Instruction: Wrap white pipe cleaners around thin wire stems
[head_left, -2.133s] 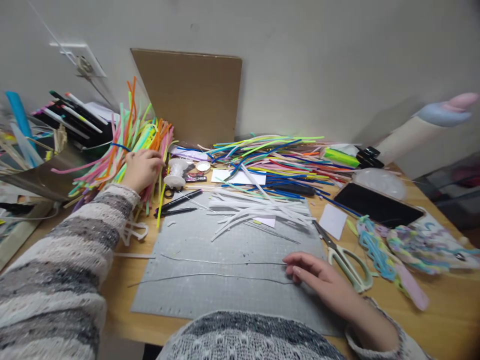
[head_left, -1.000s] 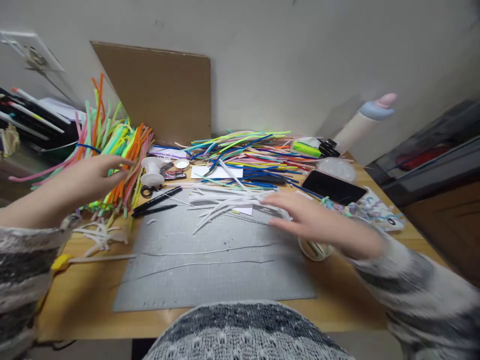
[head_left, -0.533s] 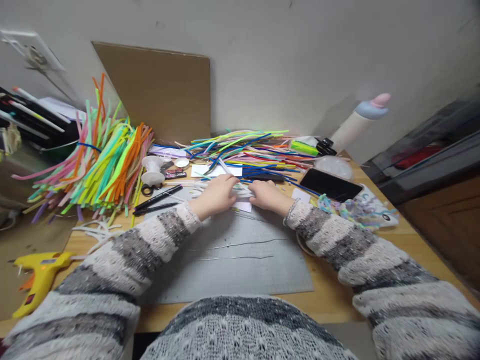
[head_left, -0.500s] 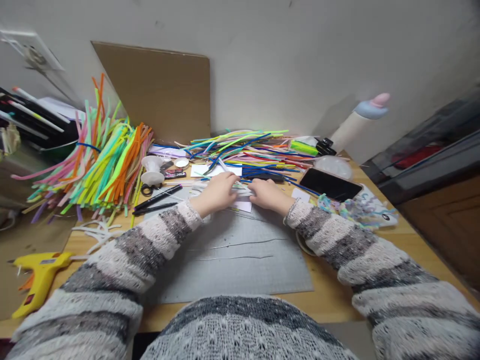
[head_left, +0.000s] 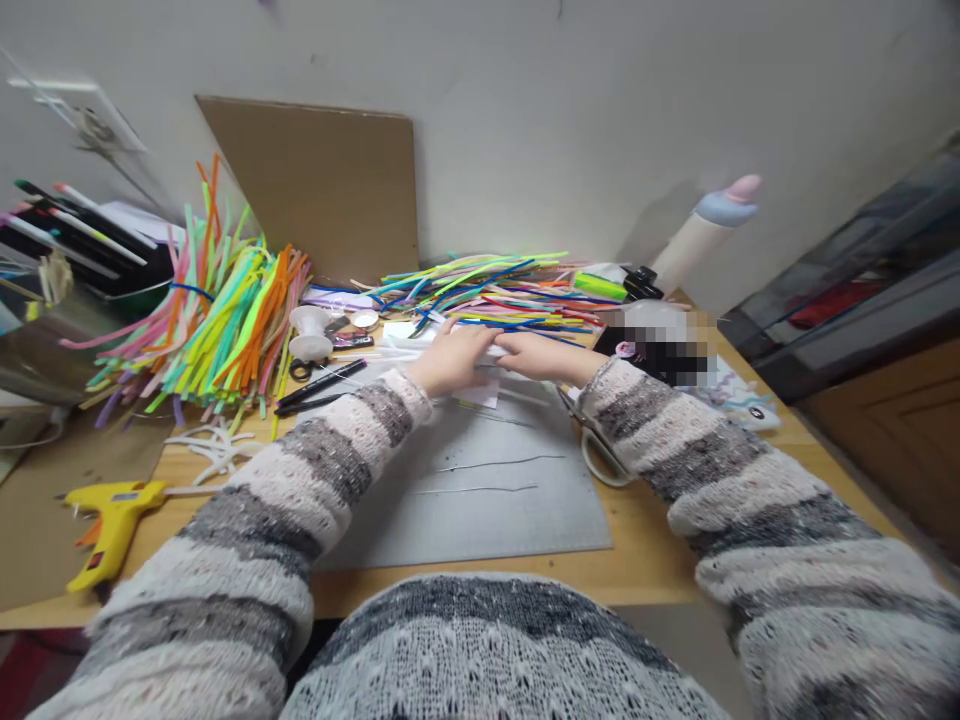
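My left hand (head_left: 455, 357) and my right hand (head_left: 544, 358) meet over the far part of a grey mat (head_left: 480, 525). Their fingers curl over white pipe cleaners (head_left: 401, 350), whose ends stick out left of my left hand; a little white also shows between the hands. My fingertips are partly hidden. Beneath the hands lies a small white paper (head_left: 480, 393). Several thin wires (head_left: 499, 462) rest on the mat nearer to me. Scissors (head_left: 600, 455) lie by my right sleeve, partly covered by it.
Coloured pipe cleaners stand bundled (head_left: 225, 330) at left and lie in a pile (head_left: 487, 290) behind my hands. A yellow glue gun (head_left: 112, 520), black pens (head_left: 322, 383), a white spool (head_left: 310, 335) and a cardboard sheet (head_left: 322, 190) are leftward. A pale bottle (head_left: 697, 240) stands back right.
My hands have come together, with the right one moving left against the left one. The camera view has shifted a little, and the scissors show more beside my right sleeve.
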